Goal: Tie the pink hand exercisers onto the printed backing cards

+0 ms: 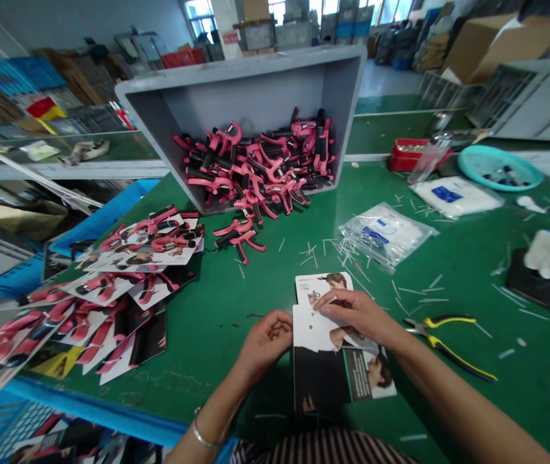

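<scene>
From the left, see the left hand with fingers curled loosely inward at the left edge of the printed cards; cannot tell whether pinching that edge. Just right of that hand, find those cards overlapped flat on the green tabletop, running lengthwise away from the striped shirt. Over the far part, closer than the left to two small holes, see the right hand pointing leftward, with thumb and index fingertip nearly together; cannot tell whether gripping anything. Farther right, well apart, see pliers.
</scene>
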The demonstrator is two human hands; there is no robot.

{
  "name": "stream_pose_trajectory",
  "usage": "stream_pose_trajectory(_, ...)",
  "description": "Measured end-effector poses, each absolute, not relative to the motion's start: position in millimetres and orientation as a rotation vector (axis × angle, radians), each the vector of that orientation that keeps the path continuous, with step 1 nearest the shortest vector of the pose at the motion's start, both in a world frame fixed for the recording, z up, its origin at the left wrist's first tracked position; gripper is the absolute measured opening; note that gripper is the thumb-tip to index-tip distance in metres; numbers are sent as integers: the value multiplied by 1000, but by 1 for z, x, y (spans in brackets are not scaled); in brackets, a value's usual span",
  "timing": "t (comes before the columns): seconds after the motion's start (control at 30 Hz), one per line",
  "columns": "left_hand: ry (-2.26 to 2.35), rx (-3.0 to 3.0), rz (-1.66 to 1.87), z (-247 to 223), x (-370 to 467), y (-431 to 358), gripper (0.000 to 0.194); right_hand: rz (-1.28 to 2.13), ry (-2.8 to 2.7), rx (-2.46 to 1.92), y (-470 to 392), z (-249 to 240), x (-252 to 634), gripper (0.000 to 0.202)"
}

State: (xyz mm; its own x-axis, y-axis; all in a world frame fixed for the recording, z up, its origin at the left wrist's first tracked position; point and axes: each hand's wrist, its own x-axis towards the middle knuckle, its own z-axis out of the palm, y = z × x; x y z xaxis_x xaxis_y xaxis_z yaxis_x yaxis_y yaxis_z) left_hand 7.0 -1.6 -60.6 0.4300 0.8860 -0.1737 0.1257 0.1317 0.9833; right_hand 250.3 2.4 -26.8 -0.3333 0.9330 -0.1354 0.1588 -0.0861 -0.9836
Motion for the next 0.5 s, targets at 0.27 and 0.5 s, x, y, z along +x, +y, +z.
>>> stream_pose_trajectory(0.27, 626, 2080, 584, -44, -15, -23, 29, 1566, -1551, -1274, -1, -18, 252, 26)
stream_pose_trajectory(0.5, 976, 2144, 868, -49, -11, -30, 19, 1515, -1626, -1250, -3, -18, 249, 21)
